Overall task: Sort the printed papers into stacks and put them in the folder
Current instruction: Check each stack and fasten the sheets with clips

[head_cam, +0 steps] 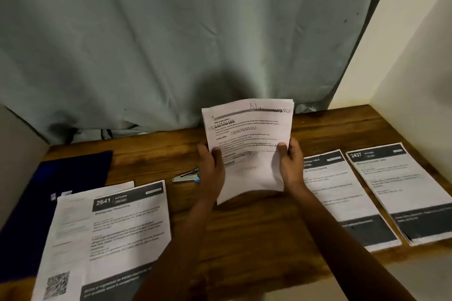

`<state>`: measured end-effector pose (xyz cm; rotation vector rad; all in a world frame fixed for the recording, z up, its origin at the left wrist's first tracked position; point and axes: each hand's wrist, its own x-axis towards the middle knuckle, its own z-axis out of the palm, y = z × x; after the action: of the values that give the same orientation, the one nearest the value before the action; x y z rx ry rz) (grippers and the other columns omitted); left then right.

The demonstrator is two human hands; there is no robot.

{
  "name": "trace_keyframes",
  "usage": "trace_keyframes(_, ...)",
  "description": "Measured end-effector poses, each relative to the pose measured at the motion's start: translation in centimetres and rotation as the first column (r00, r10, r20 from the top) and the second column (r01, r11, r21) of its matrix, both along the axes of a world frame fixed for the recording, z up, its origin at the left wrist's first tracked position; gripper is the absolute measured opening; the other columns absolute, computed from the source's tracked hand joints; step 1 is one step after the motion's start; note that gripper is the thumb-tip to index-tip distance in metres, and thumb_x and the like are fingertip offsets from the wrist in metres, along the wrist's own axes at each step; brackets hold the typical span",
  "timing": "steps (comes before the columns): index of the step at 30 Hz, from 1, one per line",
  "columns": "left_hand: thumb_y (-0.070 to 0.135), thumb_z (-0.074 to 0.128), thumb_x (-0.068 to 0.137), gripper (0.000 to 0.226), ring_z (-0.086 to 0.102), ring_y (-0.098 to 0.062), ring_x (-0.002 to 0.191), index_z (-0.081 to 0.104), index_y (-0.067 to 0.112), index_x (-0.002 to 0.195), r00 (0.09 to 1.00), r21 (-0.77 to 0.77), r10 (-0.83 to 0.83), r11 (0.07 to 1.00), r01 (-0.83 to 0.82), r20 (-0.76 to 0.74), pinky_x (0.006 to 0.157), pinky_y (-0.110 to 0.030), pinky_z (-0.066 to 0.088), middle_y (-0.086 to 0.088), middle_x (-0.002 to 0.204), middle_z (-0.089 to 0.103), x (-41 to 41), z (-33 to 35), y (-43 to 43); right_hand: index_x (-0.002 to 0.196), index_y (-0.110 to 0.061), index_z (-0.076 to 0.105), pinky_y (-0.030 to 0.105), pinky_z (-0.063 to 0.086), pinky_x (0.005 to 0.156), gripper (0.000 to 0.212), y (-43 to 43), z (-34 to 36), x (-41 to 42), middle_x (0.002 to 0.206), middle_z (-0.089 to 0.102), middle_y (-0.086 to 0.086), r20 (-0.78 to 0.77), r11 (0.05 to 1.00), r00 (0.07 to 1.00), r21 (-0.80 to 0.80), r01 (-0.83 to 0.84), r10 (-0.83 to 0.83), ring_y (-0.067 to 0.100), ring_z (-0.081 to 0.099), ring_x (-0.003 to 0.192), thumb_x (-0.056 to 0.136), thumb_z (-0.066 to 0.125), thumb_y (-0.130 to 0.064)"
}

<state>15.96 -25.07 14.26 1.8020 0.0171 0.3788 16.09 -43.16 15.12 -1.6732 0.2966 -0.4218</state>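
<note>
Watching the head feed: left hand (212, 166) and right hand (291, 162) are both pinching a thin sheaf of printed papers (247, 129), one on each side edge, thumbs on the front face, fingers curled behind. The sheaf is standing near upright over the middle of the wooden table (244, 232), bottom edge bowing toward me; I can't tell if it's touching the wood. Sorted piles are lying flat: the 2641 stack (127, 225) near left, overlapping a QR-code sheet (64, 232); the dressing-table stack (342, 200) and the 2437 stack (401, 188) side by side on the right. The dark blue folder (73, 173) is sitting closed at far left, its near corner under the left pile. The stapler (187, 176) is lying just beside the left hand. Risks I'm flagging: the grip is low on the sheaf, so the top half is free to flop or fan. The scribbled top page isn't matching any visible header, so misfiling is likely. The right forearm is crossing the dressing-table stack's corner, and a drag would skew it. Pulling the folder out would be shifting the left pile, which is running close to the front edge.
</note>
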Motion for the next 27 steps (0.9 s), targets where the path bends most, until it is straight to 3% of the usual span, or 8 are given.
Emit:
trace_keyframes(5, 0.023, 0.036, 0.101, 0.015, 0.057, -0.006, 0.101, 0.028, 0.018, 0.112, 0.999, -0.012, 0.012, 1.0, -0.012, 0.03, 0.07, -0.014, 0.053, 0.006, 0.114, 0.05, -1.0, -0.6, 0.5, 0.118, -0.01, 0.047, 0.009, 0.048, 0.076, 0.019, 0.6, -1.4, -1.2, 0.102, 0.058, -0.014, 0.051, 0.998, 0.997, -0.014, -0.057, 0.057, -0.015, 0.057, 0.09, 0.101, 0.042, -0.016)
trace_keyframes(8, 0.024, 0.038, 0.1, 0.014, 0.059, -0.015, 0.104, 0.032, 0.015, 0.11, 1.0, -0.004, 0.021, 1.0, -0.021, -0.021, 0.069, -0.011, 0.052, 0.001, 0.116, 0.053, -1.9, -2.8, 0.9, 0.124, -0.012, 0.044, 0.007, 0.048, 0.072, 0.024, 0.7, -3.0, -2.3, 0.106, 0.056, -0.01, -0.027, 0.997, 0.997, -0.012, -0.073, 0.072, -0.006, 0.055, 0.094, 0.101, 0.04, -0.02)
trace_keyframes(11, 0.022, 0.038, 0.101, 0.014, 0.06, -0.019, 0.107, 0.034, 0.015, 0.111, 0.998, 0.011, -0.011, 1.0, 0.012, -0.061, 0.072, -0.013, 0.053, -0.002, 0.117, 0.056, -2.4, -4.1, 1.1, 0.127, -0.012, 0.044, 0.0, 0.043, 0.064, 0.028, 0.5, -3.6, -2.4, 0.108, 0.053, -0.01, -0.071, 0.996, 0.994, -0.014, -0.084, 0.083, -0.012, 0.049, 0.089, 0.101, 0.038, -0.021)
trace_keyframes(15, 0.022, 0.041, 0.1, 0.014, 0.062, -0.013, 0.101, 0.039, 0.017, 0.114, 0.993, -0.014, -0.04, 0.999, 0.038, -0.112, 0.07, -0.01, 0.052, -0.004, 0.116, 0.059, -2.0, -3.6, 1.3, 0.115, -0.016, 0.052, 0.01, 0.048, 0.066, 0.019, -0.2, -3.2, -1.5, 0.097, 0.062, -0.011, -0.036, 0.991, 0.994, -0.078, -0.108, 0.106, -0.008, 0.058, 0.083, 0.101, 0.041, -0.018)
trace_keyframes(19, 0.028, 0.048, 0.098, 0.009, 0.069, -0.006, 0.086, 0.056, 0.028, 0.103, 0.952, -0.318, -0.149, 0.946, 0.059, -0.268, 0.063, -0.017, 0.055, 0.011, 0.097, 0.069, -2.0, -2.0, 2.6, 0.111, -0.013, 0.059, 0.037, 0.052, 0.082, 0.018, -1.7, -4.1, -0.2, 0.104, 0.066, 0.006, -0.164, 0.986, 0.978, -0.077, -0.147, 0.133, 0.02, 0.062, 0.095, 0.098, 0.047, -0.013)
trace_keyframes(21, 0.026, 0.046, 0.099, 0.013, 0.069, -0.002, 0.073, 0.059, 0.026, 0.099, 0.918, -0.481, -0.237, 0.875, 0.058, -0.319, 0.057, -0.017, 0.054, 0.007, 0.09, 0.07, -1.3, -1.7, 3.7, 0.113, -0.009, 0.062, 0.04, 0.05, 0.091, 0.02, -2.4, -5.2, -0.1, 0.111, 0.066, 0.006, -0.296, 0.981, 0.942, -0.067, -0.183, 0.155, 0.025, 0.062, 0.102, 0.096, 0.051, -0.012)
trace_keyframes(25, 0.033, 0.045, 0.096, 0.036, 0.071, -0.018, 0.087, 0.058, 0.008, 0.119, 0.878, -0.741, -0.359, 0.671, 0.007, -0.317, 0.067, -0.028, 0.059, -0.013, 0.104, 0.069, 0.0, -1.6, 5.0, 0.113, -0.007, 0.061, 0.037, 0.051, 0.084, 0.022, -2.7, -7.7, -2.0, 0.111, 0.064, 0.009, -0.505, 0.957, 0.827, -0.007, -0.291, 0.248, 0.024, 0.06, 0.097, 0.098, 0.049, -0.016)
trace_keyframes(27, 0.036, 0.046, 0.096, 0.039, 0.07, -0.024, 0.092, 0.058, 0.009, 0.122, 0.862, -0.768, -0.376, 0.64, -0.024, -0.34, 0.069, -0.033, 0.059, -0.014, 0.108, 0.07, 0.0, -2.0, 4.8, 0.115, -0.007, 0.06, 0.038, 0.051, 0.088, 0.024, -2.6, -8.9, -3.1, 0.114, 0.063, 0.009, -0.578, 0.937, 0.766, -0.005, -0.349, 0.282, 0.023, 0.059, 0.1, 0.099, 0.047, -0.02)
